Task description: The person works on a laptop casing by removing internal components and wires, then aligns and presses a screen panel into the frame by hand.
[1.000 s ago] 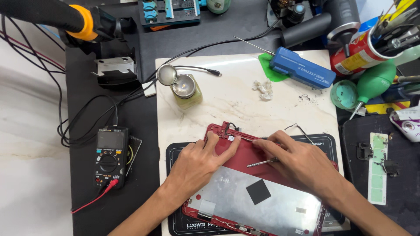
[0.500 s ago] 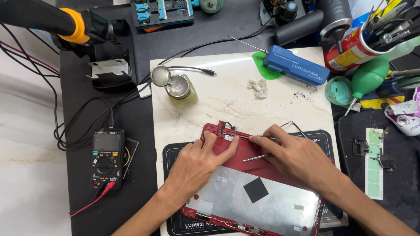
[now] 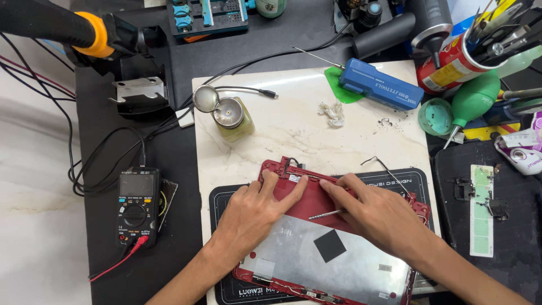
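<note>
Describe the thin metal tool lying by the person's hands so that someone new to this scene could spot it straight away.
Start at the pale marble slab in the middle of the bench, then drop to the red device back cover on the dark mat at its near edge. The slim silver metal tool lies almost flat across the red panel, under the right hand. It is the only bare metal rod there, above a black square patch.

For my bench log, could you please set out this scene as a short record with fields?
Left hand: left hand pressing on the upper left of the red cover
Right hand: right hand on the cover's top edge, a thin metal tool under its fingers
Cover: lies on a dark mat on a white slab; silver inside with a black square
Left of slab: black meter
Behind: small bottle, blue case, green blower
</note>
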